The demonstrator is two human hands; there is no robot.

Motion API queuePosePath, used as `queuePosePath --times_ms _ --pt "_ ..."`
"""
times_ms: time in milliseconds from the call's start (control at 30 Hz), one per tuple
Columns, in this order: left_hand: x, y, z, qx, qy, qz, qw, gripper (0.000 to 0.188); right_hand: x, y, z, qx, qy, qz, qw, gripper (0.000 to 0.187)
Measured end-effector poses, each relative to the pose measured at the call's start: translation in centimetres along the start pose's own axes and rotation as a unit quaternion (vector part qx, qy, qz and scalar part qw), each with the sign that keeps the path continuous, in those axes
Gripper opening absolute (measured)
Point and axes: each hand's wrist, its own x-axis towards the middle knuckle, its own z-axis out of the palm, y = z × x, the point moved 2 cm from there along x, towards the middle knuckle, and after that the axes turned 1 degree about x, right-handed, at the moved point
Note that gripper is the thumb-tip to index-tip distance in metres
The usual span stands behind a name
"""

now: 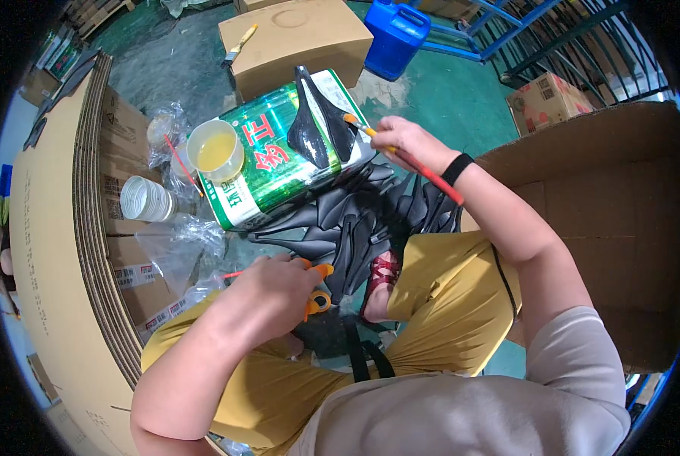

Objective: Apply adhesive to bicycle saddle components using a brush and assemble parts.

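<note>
My right hand (408,140) grips a slim paintbrush (426,173) with a red and yellow handle. Its bristle end meets a black V-shaped piece (307,125), which lies on a green and white metal can (272,186); one arm of the piece looks glossy. Beside it on the can stands a translucent cup (216,150) of yellow liquid. My left hand (272,292) is curled low over my lap, with an orange thing (319,302) at its fingers whose kind I cannot make out. Many similar black pieces (347,220) are heaped between the can and my legs.
Flattened cardboard (51,213) stands along the left. Near it are a ribbed white cup (142,199) and clear plastic bags (180,247). Behind the can sit a cardboard box (302,45) bearing another brush (241,44) and a blue jerrycan (395,38). An open carton (606,228) fills the right.
</note>
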Motion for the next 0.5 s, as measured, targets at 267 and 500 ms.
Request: queuePosePath --times_ms 267,500 --pt "-0.3 -0.2 0.5 0.015 0.030 0.006 0.999 0.056 -0.5 -1.8 -2.2 -0.029 -0.030 -0.034 0.999 0.009" --pt "0.0 0.1 0.3 0.004 0.021 0.005 1.000 0.042 -0.8 -1.2 -0.4 -0.033 -0.027 -0.079 0.996 0.009"
